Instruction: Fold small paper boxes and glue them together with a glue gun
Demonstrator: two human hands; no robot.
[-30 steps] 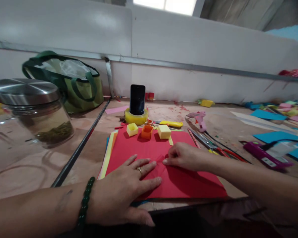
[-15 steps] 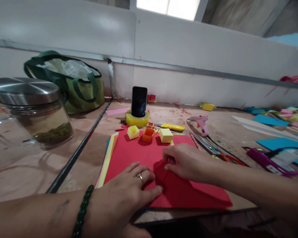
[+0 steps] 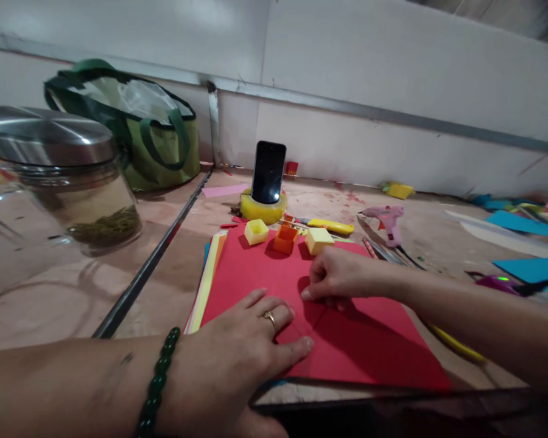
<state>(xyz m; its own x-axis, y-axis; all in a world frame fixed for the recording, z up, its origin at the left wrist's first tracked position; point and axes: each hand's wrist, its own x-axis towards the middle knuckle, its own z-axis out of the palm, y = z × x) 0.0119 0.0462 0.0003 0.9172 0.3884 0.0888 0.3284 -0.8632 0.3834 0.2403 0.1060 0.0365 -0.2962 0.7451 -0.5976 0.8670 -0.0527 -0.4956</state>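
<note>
My left hand [image 3: 242, 347] lies flat with its fingers spread on red paper [image 3: 374, 347], which rests on a stack of coloured sheets. Just to its right, my right hand [image 3: 340, 277] is closed, fingers curled and thumb tip down on the red paper. Whatever those fingers may pinch is hidden. A faint diagonal crease line runs across the paper between the hands. Along the far edge of the sheet stand three little paper boxes: an open yellow one [image 3: 256, 232], an open orange one [image 3: 285, 239] and a pale yellow one [image 3: 319, 241] showing a closed face.
Behind the boxes, a phone [image 3: 268, 173] leans upright in a yellow tape roll [image 3: 256, 208], near a yellow utility knife [image 3: 331, 226]. A pink glue gun [image 3: 388, 219] lies to the right. At left are a glass jug [image 3: 105, 222] and a green bag [image 3: 164, 152].
The view has tilted down slightly, so the scene sits higher and further right. My right hand's fingers have curled more tightly against the red paper. My left hand stays flat.
</note>
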